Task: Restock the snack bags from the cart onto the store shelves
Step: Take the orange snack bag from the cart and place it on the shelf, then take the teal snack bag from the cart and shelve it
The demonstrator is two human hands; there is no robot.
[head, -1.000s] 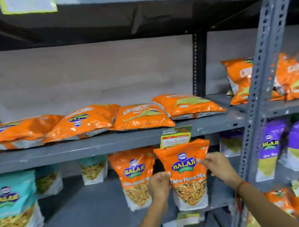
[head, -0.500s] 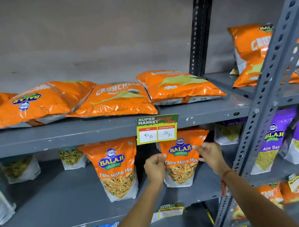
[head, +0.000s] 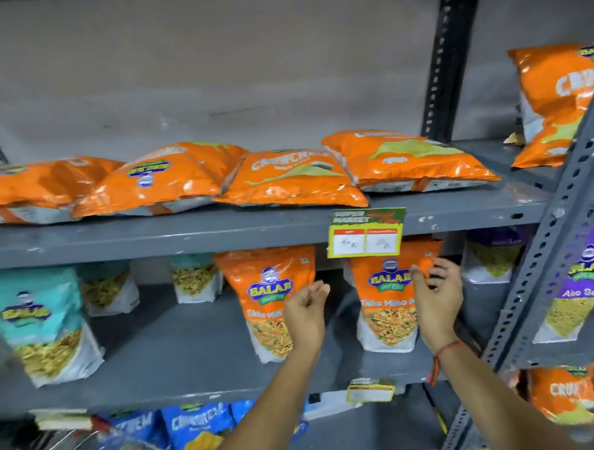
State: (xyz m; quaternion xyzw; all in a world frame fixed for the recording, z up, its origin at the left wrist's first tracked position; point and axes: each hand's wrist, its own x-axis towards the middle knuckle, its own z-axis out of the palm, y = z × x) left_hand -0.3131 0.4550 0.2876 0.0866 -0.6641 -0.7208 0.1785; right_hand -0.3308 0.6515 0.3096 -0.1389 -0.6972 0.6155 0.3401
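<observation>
Orange snack bag point(head: 390, 299) stands upright; both hands seemingly empty.

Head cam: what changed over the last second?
Both hands let go of the orange Tikha Mitha Mix bag. It was held at its top corners while being set on the middle shelf; now it stands there alone. The left hand and right hand are open and drawn slightly back. The second orange bag beside it, the flat bags above and the price tag stayed put.
</observation>
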